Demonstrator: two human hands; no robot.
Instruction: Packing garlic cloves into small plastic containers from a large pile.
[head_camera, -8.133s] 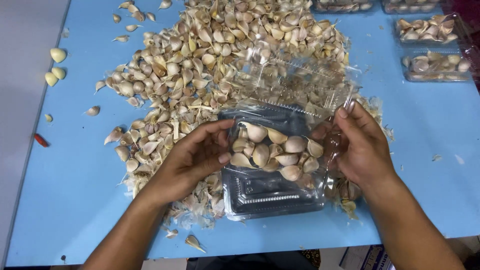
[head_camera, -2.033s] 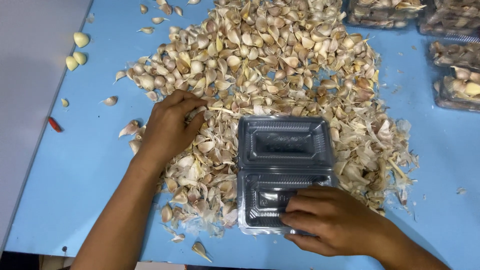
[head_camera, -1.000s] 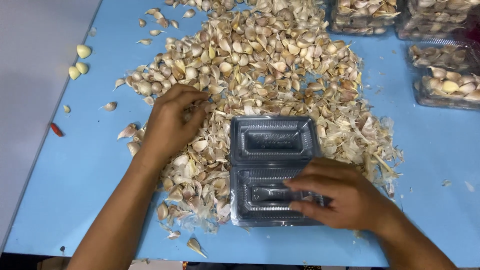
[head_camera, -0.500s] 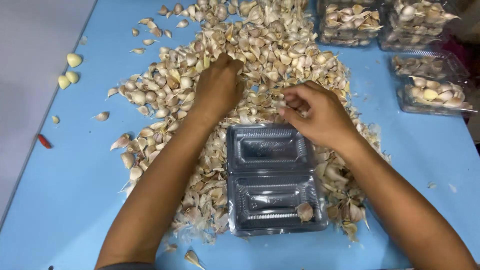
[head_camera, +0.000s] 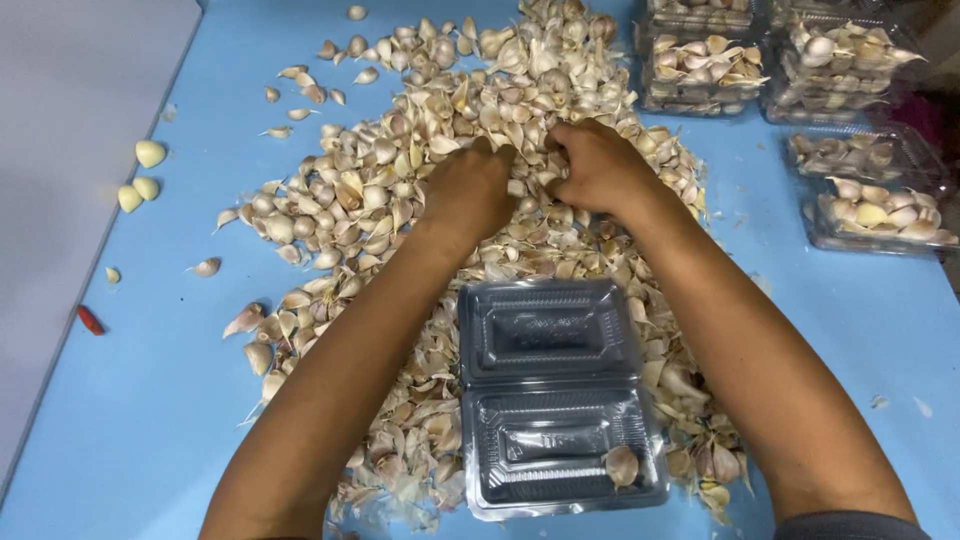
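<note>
Head view: left hand (head_camera: 470, 190) and right hand (head_camera: 598, 168) clawed into garlic (head_camera: 400, 180) mid-tabletop, grip unclear; open clamshell (head_camera: 555, 395) nearer, between forearms.

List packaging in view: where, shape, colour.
Open clear clamshell box: near centre, on the garlic pile, rectangular, one clove inside.
Filled clear boxes: far right on the blue table, rectangular, packed with pale cloves.
No labels, signs or screens.

The open clamshell box (head_camera: 555, 395) lies on the tabletop (head_camera: 150, 420) at the near edge of the garlic pile (head_camera: 440, 170). One clove (head_camera: 621, 465) sits inside it. Filled boxes (head_camera: 800, 90) stand behind and right of it; loose cloves (head_camera: 138, 180) lie far left.
</note>
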